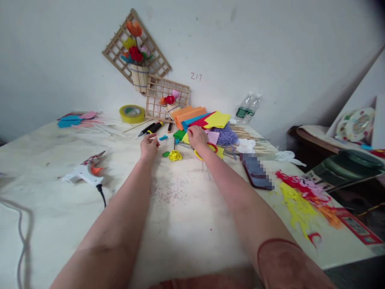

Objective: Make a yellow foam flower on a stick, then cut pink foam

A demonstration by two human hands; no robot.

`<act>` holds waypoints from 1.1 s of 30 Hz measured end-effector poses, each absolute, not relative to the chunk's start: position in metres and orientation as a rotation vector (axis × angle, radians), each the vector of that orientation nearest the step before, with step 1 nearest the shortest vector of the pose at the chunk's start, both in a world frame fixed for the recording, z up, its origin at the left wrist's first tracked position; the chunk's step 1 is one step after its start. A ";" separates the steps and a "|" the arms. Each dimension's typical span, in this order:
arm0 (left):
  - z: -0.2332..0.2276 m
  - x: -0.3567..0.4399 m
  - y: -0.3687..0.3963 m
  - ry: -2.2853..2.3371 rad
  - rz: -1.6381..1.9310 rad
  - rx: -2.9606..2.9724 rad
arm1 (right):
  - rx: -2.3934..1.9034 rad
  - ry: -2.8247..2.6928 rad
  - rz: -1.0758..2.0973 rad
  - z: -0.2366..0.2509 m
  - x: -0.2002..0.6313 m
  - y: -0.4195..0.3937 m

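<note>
My left hand (149, 147) hovers above the table left of a small blue paper petal (163, 137); its fingers are loosely bent and apart, with nothing visible in them. Reaching into the paper pile, my right hand (197, 137) has its fingers curled downward, and what they grip, if anything, is hidden. Under that wrist lie scissors with red and yellow handles (214, 147), partly covered. Between the hands rests a yellow paper flower (175, 155) with a stem, beside a green paper leaf (166, 154). Folded yellow paper (218, 119) and green paper (179, 135) lie near my right fingers.
A glue gun (86, 168) lies at left, with yellow tape (131, 113) behind. Purple yarn (227, 135), sticks (245, 132) and a phone (255, 171) are at right, near shredded yellow paper (296, 204). Lattice frames (156, 108) with flowers lean against the wall.
</note>
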State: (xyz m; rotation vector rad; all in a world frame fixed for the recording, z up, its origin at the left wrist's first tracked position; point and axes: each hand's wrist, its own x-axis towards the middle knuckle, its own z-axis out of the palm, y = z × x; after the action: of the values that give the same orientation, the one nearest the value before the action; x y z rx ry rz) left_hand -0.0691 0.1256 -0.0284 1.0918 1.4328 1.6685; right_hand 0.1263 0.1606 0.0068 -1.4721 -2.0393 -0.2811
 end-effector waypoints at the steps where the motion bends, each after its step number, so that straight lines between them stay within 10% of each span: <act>1: -0.029 -0.070 0.126 1.467 1.677 1.095 | -1.517 -1.999 -0.286 0.008 0.132 0.160; 33: -0.041 -0.069 0.133 1.746 1.379 1.562 | -2.034 -1.775 -0.230 0.016 0.221 0.145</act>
State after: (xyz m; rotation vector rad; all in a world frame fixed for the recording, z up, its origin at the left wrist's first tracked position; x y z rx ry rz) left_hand -0.0689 0.1333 -0.0407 1.5615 1.7461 1.3794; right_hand 0.2205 0.1446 0.0159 -2.0343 -1.7752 -0.2298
